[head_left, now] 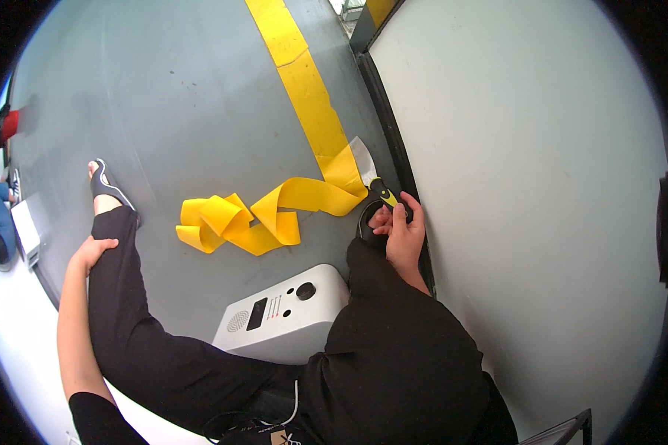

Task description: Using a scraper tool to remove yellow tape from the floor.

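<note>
While one white box (304,334) is flanked by two trouser legs (115,278), the left is cupped by the half-open left hand (90,254); beyond the box's right, one black-and-yellow tool (381,191) is gripped by the curled right hand (404,241). Past the box, one loose tape (312,194) seems lifted; farther, one flat strip (304,85) is left down.

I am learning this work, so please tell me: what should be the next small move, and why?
Perhaps the right hand should ease the black-and-yellow scraper forward: its pale blade lies where the loose, curled yellow tape meets the flat yellow stripe on the grey floor.
</note>
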`<state>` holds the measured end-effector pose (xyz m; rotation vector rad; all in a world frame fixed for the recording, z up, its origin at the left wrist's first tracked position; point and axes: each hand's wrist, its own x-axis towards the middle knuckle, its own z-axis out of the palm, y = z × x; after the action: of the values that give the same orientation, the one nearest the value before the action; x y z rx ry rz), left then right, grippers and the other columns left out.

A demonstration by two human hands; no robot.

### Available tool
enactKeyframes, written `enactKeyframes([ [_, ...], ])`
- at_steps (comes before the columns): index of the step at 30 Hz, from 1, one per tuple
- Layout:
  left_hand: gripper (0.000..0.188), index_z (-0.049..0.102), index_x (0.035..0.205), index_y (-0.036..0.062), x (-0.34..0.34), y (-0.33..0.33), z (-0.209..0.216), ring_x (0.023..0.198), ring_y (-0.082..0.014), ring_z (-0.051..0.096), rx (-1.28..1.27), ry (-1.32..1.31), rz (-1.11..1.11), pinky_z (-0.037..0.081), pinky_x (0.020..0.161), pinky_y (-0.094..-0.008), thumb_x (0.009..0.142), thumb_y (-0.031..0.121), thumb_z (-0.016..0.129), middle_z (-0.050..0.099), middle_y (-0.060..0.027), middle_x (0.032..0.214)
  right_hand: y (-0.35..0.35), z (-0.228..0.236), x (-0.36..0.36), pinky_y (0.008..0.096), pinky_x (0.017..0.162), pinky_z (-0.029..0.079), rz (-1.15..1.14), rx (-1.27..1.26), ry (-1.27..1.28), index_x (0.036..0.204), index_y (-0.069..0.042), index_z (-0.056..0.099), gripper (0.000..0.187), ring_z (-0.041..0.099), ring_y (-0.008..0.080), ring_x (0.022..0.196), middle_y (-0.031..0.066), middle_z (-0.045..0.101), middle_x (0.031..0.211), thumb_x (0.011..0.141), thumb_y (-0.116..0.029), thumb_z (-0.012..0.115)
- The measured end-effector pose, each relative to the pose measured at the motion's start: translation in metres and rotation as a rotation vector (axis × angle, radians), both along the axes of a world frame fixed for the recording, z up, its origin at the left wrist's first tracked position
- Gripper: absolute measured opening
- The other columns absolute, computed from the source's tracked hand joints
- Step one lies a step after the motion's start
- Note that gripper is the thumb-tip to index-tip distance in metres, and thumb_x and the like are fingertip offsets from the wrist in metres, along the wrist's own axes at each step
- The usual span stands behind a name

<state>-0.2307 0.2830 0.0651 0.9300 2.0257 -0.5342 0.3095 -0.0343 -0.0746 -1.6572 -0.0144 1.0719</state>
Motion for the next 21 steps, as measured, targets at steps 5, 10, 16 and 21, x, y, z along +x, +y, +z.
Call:
enactKeyframes([
  [5,0.060,0.048,0.126,-0.0059,0.013,0.000,0.002,0.088,-0.0283,0.066,-0.005,-0.014,0.007,0.053,0.080,-0.0406,0.077,0.021,0.071,0.065,-0.0178,0.107,-0.010,-0.009,0.001,0.0252,0.056,0.052,-0.022,-0.049,-0.138,0.127,-0.002,0.042,0.029,0.060,0.0114,0.067,0.0089,0.063,0.087,0.101,-0.016,0.045],
  [10,0.066,0.048,0.129,-0.0047,0.020,0.000,0.008,0.095,-0.0282,0.065,-0.037,-0.013,0.006,0.051,0.086,-0.0381,0.074,0.022,0.073,0.064,-0.0184,0.113,0.004,0.004,-0.001,0.0229,0.053,0.047,0.042,-0.020,-0.057,0.128,-0.003,0.040,0.031,0.058,0.0098,0.066,0.0083,0.063,0.086,0.101,-0.017,0.046],
  [16,0.060,0.049,0.126,-0.0047,0.004,0.001,-0.001,0.090,-0.0285,0.066,0.001,0.018,-0.016,0.052,0.081,-0.0405,0.077,0.021,0.071,0.065,-0.0175,0.108,0.003,0.003,-0.003,0.0225,0.053,0.048,0.008,-0.060,-0.092,0.128,-0.003,0.041,0.031,0.058,0.0091,0.065,0.0083,0.063,0.087,0.101,-0.018,0.048],
  [21,0.065,0.046,0.128,-0.0062,0.005,0.002,0.001,0.094,-0.0288,0.065,-0.019,-0.024,-0.001,0.052,0.084,-0.0396,0.075,0.022,0.072,0.063,-0.0188,0.112,-0.004,-0.001,0.002,0.0237,0.052,0.050,0.016,-0.077,-0.166,0.127,-0.004,0.042,0.031,0.058,0.0096,0.065,0.0078,0.063,0.086,0.100,-0.018,0.048],
])
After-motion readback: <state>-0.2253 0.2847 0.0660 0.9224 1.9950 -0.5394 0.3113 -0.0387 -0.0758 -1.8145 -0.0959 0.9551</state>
